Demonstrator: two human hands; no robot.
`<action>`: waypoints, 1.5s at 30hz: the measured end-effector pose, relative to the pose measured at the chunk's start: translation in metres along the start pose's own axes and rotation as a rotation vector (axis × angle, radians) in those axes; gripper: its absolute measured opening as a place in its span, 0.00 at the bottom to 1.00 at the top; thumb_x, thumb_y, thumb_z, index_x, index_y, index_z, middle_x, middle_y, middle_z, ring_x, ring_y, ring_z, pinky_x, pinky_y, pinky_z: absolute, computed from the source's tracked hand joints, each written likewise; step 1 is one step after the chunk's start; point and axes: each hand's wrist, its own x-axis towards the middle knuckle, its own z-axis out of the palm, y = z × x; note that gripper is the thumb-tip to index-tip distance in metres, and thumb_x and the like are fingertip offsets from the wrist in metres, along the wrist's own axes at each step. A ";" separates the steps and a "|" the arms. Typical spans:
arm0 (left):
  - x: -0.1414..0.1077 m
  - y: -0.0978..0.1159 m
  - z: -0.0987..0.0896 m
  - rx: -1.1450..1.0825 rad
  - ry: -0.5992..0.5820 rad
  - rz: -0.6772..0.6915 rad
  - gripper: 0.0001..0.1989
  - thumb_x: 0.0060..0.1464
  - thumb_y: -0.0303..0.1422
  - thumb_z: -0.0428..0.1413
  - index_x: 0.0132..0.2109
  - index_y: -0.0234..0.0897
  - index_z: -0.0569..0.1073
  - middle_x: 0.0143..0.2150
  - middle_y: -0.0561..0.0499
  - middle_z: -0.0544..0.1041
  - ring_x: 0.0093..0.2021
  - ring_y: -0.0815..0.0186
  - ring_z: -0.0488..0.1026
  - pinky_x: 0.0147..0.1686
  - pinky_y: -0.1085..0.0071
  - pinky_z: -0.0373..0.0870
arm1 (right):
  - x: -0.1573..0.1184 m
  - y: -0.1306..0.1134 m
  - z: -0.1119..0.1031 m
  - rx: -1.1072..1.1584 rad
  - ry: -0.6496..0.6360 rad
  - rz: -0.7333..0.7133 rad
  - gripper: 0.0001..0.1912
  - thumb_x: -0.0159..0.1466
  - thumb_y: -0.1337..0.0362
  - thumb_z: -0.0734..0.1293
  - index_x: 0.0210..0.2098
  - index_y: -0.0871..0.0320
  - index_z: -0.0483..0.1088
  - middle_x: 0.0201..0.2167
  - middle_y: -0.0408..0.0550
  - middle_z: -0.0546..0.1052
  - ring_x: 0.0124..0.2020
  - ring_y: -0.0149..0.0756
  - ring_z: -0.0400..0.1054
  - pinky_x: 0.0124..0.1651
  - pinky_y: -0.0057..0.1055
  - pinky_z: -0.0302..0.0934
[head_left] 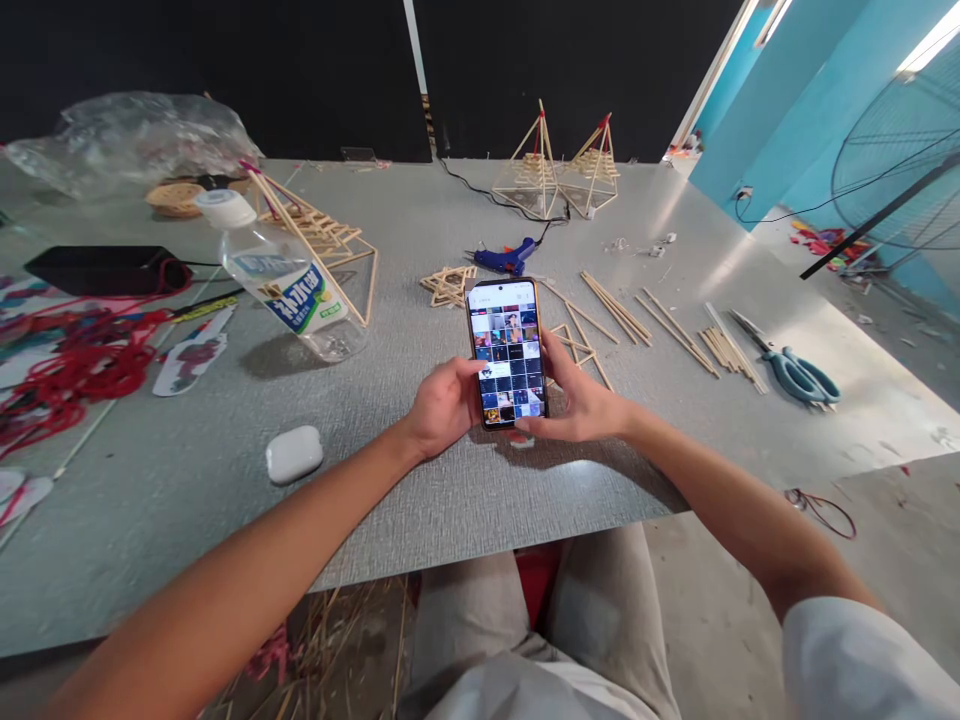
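A phone [508, 355] is held upright above the front part of the grey table, its lit screen showing a grid of small pictures. My left hand [447, 405] grips its left edge, with the thumb over the screen. On the other side, my right hand [581, 400] holds the right edge and lower corner, the thumb near the bottom of the screen. Just behind the phone lie a blue glue gun [506, 257] and a small star-shaped stick frame [448, 286]. Part of another stick frame [579, 350] shows behind my right hand.
Left of my hands are a plastic bottle [289, 280], a white case [294, 455], red yarn [97, 370] and a black box [105, 270]. Loose sticks [616, 308] and blue-handled scissors [799, 370] lie to the right. Stick pyramids [536, 165] stand at the back.
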 end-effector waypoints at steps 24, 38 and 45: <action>-0.001 0.001 -0.001 -0.026 -0.084 0.005 0.34 0.70 0.50 0.59 0.72 0.32 0.79 0.63 0.33 0.87 0.61 0.35 0.86 0.52 0.40 0.90 | -0.002 0.002 -0.002 0.026 0.045 0.088 0.43 0.75 0.52 0.74 0.82 0.47 0.56 0.67 0.59 0.80 0.66 0.58 0.77 0.70 0.63 0.74; -0.001 -0.001 -0.002 -0.033 -0.103 0.035 0.28 0.71 0.45 0.57 0.68 0.30 0.81 0.59 0.33 0.89 0.52 0.40 0.89 0.41 0.44 0.91 | -0.002 0.005 -0.005 -0.029 0.078 0.078 0.34 0.75 0.51 0.74 0.75 0.50 0.63 0.61 0.57 0.83 0.60 0.54 0.80 0.64 0.58 0.76; -0.001 -0.002 -0.003 -0.024 -0.073 0.030 0.31 0.71 0.44 0.57 0.71 0.30 0.79 0.61 0.32 0.88 0.54 0.37 0.88 0.41 0.43 0.91 | -0.001 0.002 -0.004 -0.029 0.082 0.084 0.35 0.74 0.51 0.74 0.76 0.49 0.62 0.61 0.57 0.84 0.61 0.56 0.80 0.64 0.61 0.76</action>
